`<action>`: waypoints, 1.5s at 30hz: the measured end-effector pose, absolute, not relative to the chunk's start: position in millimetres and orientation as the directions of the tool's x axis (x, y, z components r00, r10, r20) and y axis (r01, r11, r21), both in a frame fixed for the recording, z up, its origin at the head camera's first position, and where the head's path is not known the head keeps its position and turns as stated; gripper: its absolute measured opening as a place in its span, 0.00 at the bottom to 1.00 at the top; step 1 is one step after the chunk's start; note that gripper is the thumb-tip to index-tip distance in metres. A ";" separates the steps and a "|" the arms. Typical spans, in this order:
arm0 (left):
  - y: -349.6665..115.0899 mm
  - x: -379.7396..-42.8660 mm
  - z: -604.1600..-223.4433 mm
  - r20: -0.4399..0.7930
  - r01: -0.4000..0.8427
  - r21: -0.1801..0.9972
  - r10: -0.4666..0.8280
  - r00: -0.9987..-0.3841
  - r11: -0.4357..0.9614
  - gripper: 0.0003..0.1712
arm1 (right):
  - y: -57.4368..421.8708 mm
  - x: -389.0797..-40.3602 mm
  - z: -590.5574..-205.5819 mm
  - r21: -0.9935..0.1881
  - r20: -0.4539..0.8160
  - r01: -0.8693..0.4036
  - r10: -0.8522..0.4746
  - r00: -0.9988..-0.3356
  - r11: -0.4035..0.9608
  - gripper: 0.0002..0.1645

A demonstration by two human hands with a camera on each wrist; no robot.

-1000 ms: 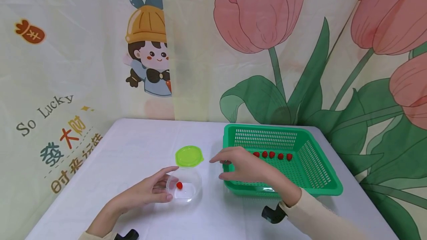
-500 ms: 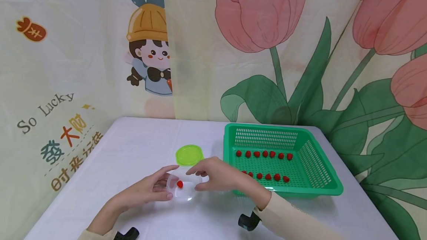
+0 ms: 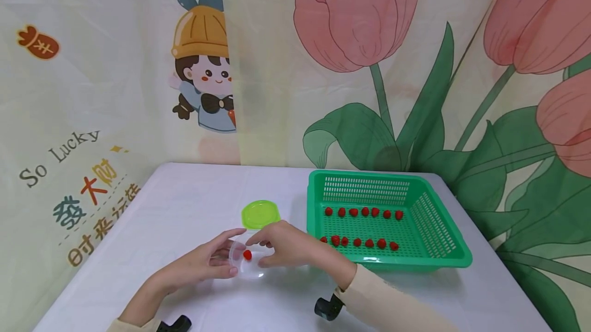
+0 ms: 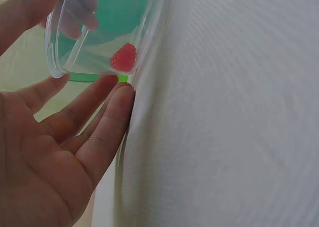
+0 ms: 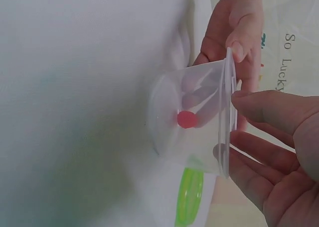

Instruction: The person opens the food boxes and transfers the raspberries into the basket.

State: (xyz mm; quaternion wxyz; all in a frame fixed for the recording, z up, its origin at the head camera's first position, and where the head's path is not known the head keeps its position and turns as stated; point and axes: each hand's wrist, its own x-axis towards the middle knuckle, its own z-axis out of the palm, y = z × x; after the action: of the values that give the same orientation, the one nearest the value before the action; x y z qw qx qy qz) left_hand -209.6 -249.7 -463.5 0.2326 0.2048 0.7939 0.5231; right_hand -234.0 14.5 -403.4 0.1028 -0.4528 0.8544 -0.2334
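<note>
A clear round plastic tub (image 3: 251, 270) stands on the table with one raspberry (image 3: 248, 254) inside it. My left hand (image 3: 198, 262) holds the tub's left side, thumb in front and fingers behind. In the left wrist view those fingertips sit right at the wall of the tub (image 4: 94, 60). My right hand (image 3: 293, 246) is over the tub's mouth from the right, fingers loosely spread. In the right wrist view its thumb and fingertips lie at the rim of the tub, and nothing shows between them.
A lime-green lid (image 3: 260, 214) lies just behind the tub. To the right, a green slotted basket (image 3: 454, 257) holds two rows of raspberries (image 3: 365, 212) on its floor. Behind the white-covered table (image 3: 198, 188) hangs a printed cloth with tulips.
My right hand has moved left from over the basket's left side to the tub, uncovering the raspberries there. My left hand and the tub have stayed in place.
</note>
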 end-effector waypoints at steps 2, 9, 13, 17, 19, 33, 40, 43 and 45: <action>-250.0 -209.8 -464.3 -0.153 0.084 0.925 0.568 -0.809 0.369 0.47 | 11.2 -234.9 -405.9 -0.484 0.034 -0.735 -0.829 -0.558 0.475 0.25; -249.6 -209.2 -464.3 -0.152 0.087 0.924 0.567 -0.810 0.372 0.46 | 1.4 -238.0 -413.9 -0.462 0.020 -0.748 -0.838 -0.546 0.476 0.25; -250.3 -209.5 -464.3 -0.150 0.080 0.931 0.573 -0.806 0.356 0.47 | -5.0 -239.8 -417.4 -0.449 -0.005 -0.748 -0.838 -0.545 0.489 0.25; -250.6 -210.0 -464.4 -0.148 0.076 0.934 0.575 -0.805 0.348 0.46 | -10.9 -240.3 -419.5 -0.439 -0.049 -0.740 -0.836 -0.547 0.509 0.23; -250.5 -210.0 -464.1 -0.148 0.076 0.935 0.574 -0.806 0.347 0.46 | -13.3 -240.5 -420.2 -0.432 -0.064 -0.738 -0.833 -0.549 0.519 0.22; -250.1 -208.6 -462.1 -0.159 0.069 0.930 0.563 -0.811 0.361 0.46 | -20.5 -242.9 -425.5 -0.414 -0.070 -0.725 -0.813 -0.578 0.551 0.21; -250.3 -209.0 -463.0 -0.159 0.072 0.928 0.564 -0.810 0.365 0.45 | -23.5 -240.9 -425.8 -0.408 -0.054 -0.736 -0.818 -0.572 0.541 0.13; -250.1 -208.9 -462.7 -0.158 0.070 0.930 0.565 -0.810 0.361 0.46 | -24.5 -240.8 -426.5 -0.403 -0.064 -0.731 -0.814 -0.577 0.550 0.11; -250.0 -208.8 -462.3 -0.156 0.070 0.932 0.566 -0.810 0.357 0.46 | -24.9 -241.0 -426.6 -0.391 -0.072 -0.733 -0.813 -0.578 0.556 0.11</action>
State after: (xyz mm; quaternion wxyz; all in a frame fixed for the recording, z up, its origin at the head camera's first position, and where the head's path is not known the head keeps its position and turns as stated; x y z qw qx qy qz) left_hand -208.8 -250.0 -462.3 0.2337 0.2013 0.7898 0.5302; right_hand -241.0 -24.9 -426.6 0.1230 -0.4424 0.8735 -0.1616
